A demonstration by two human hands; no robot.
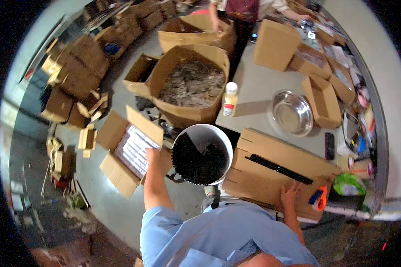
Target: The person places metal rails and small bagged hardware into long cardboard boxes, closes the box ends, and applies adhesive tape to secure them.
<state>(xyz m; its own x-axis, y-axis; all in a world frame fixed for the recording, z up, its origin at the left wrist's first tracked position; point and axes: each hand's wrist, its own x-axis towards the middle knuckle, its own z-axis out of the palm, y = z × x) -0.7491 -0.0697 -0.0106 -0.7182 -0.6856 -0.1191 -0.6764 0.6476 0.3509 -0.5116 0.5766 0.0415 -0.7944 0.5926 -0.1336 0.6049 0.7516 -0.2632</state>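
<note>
My left hand point(152, 155) reaches to the right edge of an open carton point(106, 131), over packed rows of white-and-grey pieces point(136, 151). Its fingers are too small and blurred to make out. On the right, my right hand point(291, 192) rests with fingers spread on a flat cardboard sheet point(258, 178), holding nothing. Just beyond its fingertips lie thin black rods point(278, 169), side by side on that sheet. Between my arms stands a white bucket point(228, 147) with many black rods point(194, 164) bundled upright inside.
An orange-and-blue tape dispenser point(317, 199) lies right of my right hand. A bottle point(230, 100), a metal bowl point(292, 113) and a phone point(329, 146) are on the table. A big carton of scraps point(187, 113) stands beyond the bucket. Another person point(243, 11) works at the far end.
</note>
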